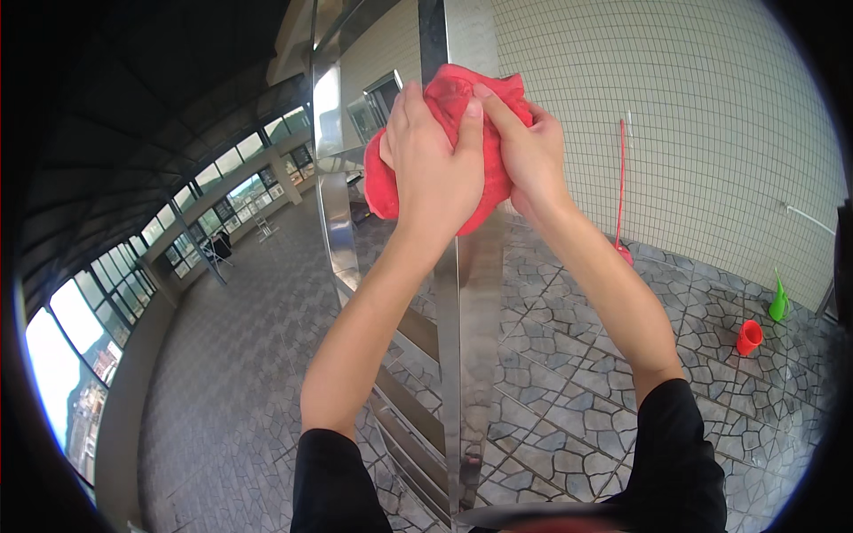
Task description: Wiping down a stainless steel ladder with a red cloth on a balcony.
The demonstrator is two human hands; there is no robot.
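Both of my hands press a red cloth (490, 160) around the edge of a tall, shiny metal door or panel (450, 320). My left hand (436, 156) lies over the left part of the cloth, its fingers pointing up and its thumb near the middle. On the right side of the cloth, my right hand (533, 150) grips it, with the thumb on top close to the left thumb. The cloth hides some fingertips and the metal beneath. Polished metal bars (410, 413) run off to the left of the upright edge.
A tiled wall (666, 86) rises on the right, with a red long-handled tool (622, 186) against it. A red bucket (750, 338) and a green watering can (778, 303) stand on the stone-patterned floor (566, 373). Windows (246, 190) line the far left.
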